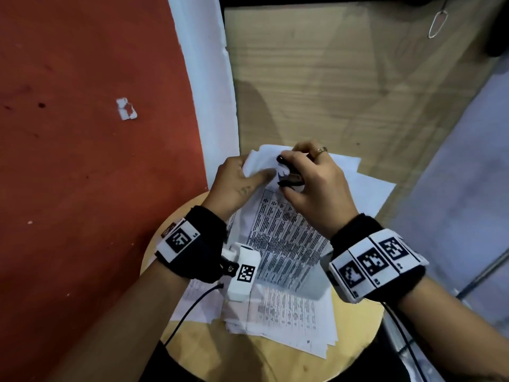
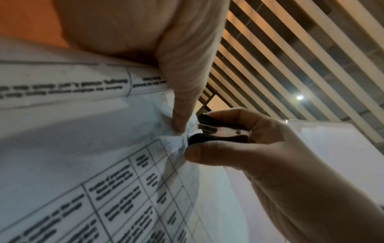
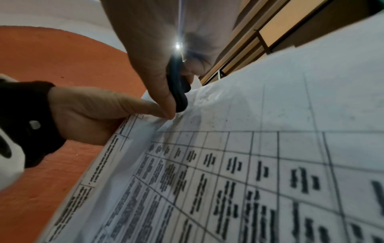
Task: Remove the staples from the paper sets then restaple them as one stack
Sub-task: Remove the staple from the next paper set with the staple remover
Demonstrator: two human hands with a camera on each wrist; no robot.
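The left hand point(image 1: 237, 183) pinches the crumpled corner of the printed white paper set point(image 1: 286, 238), steadying it so the right hand point(image 1: 314, 186), squeezing a small black-and-metal staple remover point(image 2: 216, 131), can bite there, raised above the round wooden table point(image 1: 355, 351).

The paper set point(image 1: 286, 232) is thin matt white paper printed with black tables, its top corner crumpled and creased. The staple remover point(image 2: 216, 131) shows glossy black plastic grips around a shiny metal body with a small rivet. The stool point(image 1: 248, 359) has a smooth pale wooden top with a slight sheen. The floor point(image 1: 82, 161) looks rough, matt red, speckled with marks. The board point(image 1: 344, 92) beyond appears to be wood-grain laminate, though blur makes that unsure. The wristbands point(image 1: 206, 244) are fuzzy black cloth carrying smooth white plastic tags.
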